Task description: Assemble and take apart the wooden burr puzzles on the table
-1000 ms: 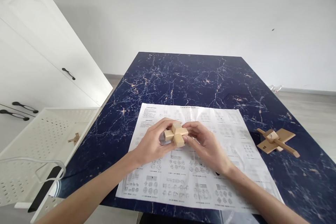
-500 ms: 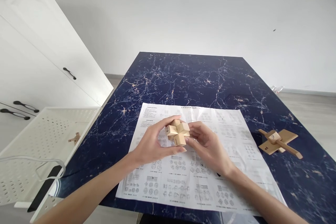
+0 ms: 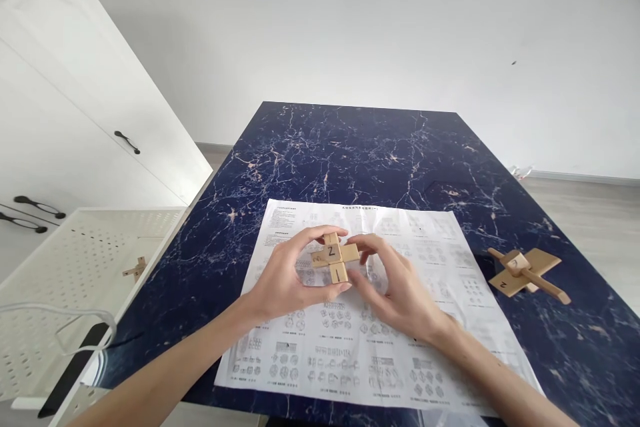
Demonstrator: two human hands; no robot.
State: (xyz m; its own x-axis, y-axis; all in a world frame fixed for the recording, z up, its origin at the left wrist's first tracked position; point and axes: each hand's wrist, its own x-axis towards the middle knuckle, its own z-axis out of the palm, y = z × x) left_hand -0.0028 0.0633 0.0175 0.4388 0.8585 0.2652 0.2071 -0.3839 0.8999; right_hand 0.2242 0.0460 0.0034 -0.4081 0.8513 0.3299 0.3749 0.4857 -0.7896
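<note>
My left hand point(image 3: 287, 273) is closed on an interlocking wooden burr puzzle point(image 3: 336, 257), its thumb under the lower block and its forefinger over the upper one. The puzzle is a pale cross of blocks, with a 2 on the facing block, a 1 on the lower block and a 3 on the left one. My right hand point(image 3: 395, 280) is beside it, thumb and forefinger apart around the right block. Its fingertips are very near the wood; whether they touch is unclear. Both hands are above a printed instruction sheet point(image 3: 340, 327) with many small puzzle diagrams.
Another assembled wooden puzzle point(image 3: 525, 271), with a flat board and a long stick, lies right of the sheet on the dark blue marbled table point(image 3: 345, 153). At left, a white perforated cart point(image 3: 45, 293) holds a small wooden piece point(image 3: 135, 268) and a white cable point(image 3: 95, 310).
The burr puzzle has turned in my hands, so the block marked 2 now faces up. My right thumb and forefinger have spread around its right side. The view has shifted slightly.
</note>
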